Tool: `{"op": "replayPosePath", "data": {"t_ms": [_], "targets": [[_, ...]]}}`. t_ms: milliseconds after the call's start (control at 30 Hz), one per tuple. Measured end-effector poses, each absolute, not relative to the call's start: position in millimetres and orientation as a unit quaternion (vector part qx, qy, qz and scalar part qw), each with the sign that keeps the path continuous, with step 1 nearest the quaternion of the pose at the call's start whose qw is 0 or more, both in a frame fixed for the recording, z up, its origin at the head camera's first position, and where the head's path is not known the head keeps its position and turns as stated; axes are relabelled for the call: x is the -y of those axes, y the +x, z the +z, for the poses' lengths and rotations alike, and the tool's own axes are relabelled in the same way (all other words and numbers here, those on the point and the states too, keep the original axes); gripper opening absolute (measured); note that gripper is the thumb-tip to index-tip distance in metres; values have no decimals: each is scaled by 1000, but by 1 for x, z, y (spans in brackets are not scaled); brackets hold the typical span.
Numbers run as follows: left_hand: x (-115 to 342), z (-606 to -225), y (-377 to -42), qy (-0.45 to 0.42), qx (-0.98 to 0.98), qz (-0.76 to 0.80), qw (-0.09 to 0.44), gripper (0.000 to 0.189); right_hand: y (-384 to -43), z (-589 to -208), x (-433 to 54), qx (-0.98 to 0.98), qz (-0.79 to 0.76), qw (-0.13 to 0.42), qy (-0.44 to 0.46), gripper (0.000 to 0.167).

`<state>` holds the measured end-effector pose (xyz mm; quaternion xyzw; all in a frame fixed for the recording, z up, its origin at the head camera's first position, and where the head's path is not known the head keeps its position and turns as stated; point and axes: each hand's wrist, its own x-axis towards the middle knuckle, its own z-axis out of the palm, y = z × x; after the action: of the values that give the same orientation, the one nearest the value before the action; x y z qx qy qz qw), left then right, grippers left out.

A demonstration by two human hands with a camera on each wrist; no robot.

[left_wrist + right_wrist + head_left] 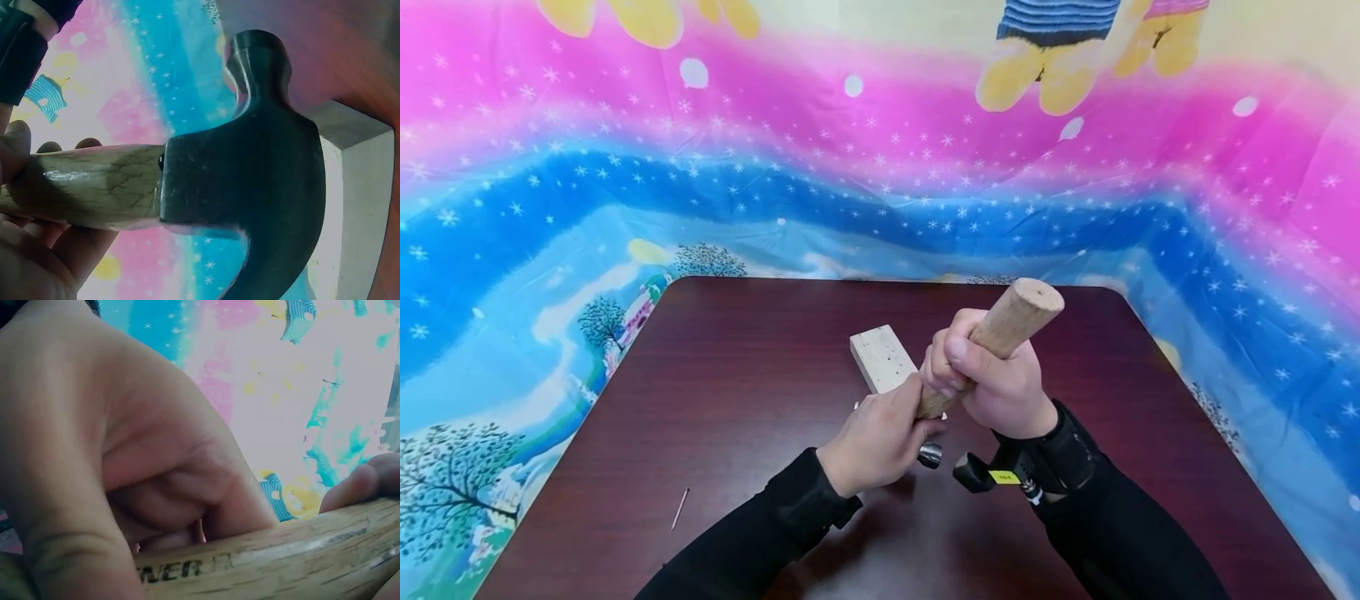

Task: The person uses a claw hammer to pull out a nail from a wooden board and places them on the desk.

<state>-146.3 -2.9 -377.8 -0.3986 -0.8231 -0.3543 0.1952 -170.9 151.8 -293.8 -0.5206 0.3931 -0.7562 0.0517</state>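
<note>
Both hands hold a claw hammer (244,169) above the table, its wooden handle (1018,315) slanting up to the right. My right hand (1000,379) grips the handle near its upper end, fingers curled round it. Lower down, close to the metal head (929,455), my left hand (876,437) holds the same handle. Printed letters show on the wood (300,556) in the right wrist view. Behind the left hand, a pale wooden block (882,357) with small dark spots on top lies on the table, partly covered by the hands.
A thin nail (680,508) lies on the dark red-brown table (760,333), left of the left forearm. A printed cloth (880,167) with snowflakes and trees hangs around the table's back and sides. The right wrist wears a black device (1000,475) with a yellow label.
</note>
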Motion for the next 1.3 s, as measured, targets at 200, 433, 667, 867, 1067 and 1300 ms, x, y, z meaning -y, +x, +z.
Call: {"op": "replayPosePath", "data": {"t_ms": [200,433,667,867,1067,1300], "targets": [[8,-383,-147,-401,817,-370,187,36,-177,-295,-146,-433,-759,84,-479,27],[20,-383,-146,-387,823,-384,161,42,-184,-286,-148,-597,-684,66,-415,46],[42,-379,-142,-322,824,-458,88,33,-196,-287,-171,-746,-536,24,-395,70],[66,-378,-143,-283,821,-495,31,31,-218,-298,-197,-867,-346,-172,-314,72],[86,-388,-145,-236,838,-491,-15,29,-250,-317,-218,-908,-134,-321,-235,81],[100,-399,-145,-147,818,-546,-100,28,-287,-331,-239,-941,-51,-292,-160,85]]}}
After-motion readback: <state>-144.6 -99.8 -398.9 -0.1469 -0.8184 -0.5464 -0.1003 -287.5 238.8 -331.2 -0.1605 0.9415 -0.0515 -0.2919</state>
